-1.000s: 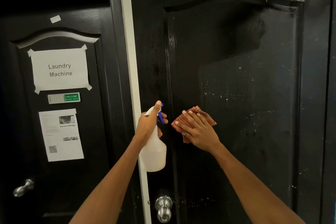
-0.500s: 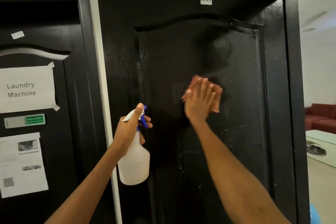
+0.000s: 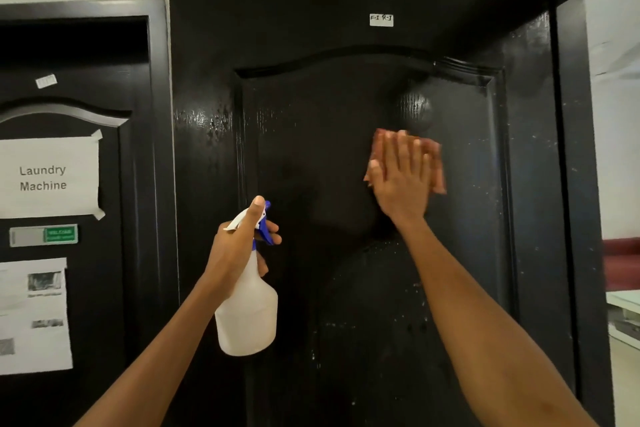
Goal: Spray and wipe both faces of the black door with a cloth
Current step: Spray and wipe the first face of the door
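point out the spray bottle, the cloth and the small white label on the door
spray bottle (image 3: 247,319), head view, white body
cloth (image 3: 437,163), head view, right edge beside the fingers
small white label (image 3: 381,19), head view, its middle

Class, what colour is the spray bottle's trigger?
Blue, on a white spray bottle; the trigger shows in the head view.

Both forearms and hands are bare, with no sleeves or gloves.

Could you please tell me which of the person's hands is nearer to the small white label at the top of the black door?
Right. The right hand presses the cloth just below the label; the left hand, gripping the spray bottle, is lower and further left.
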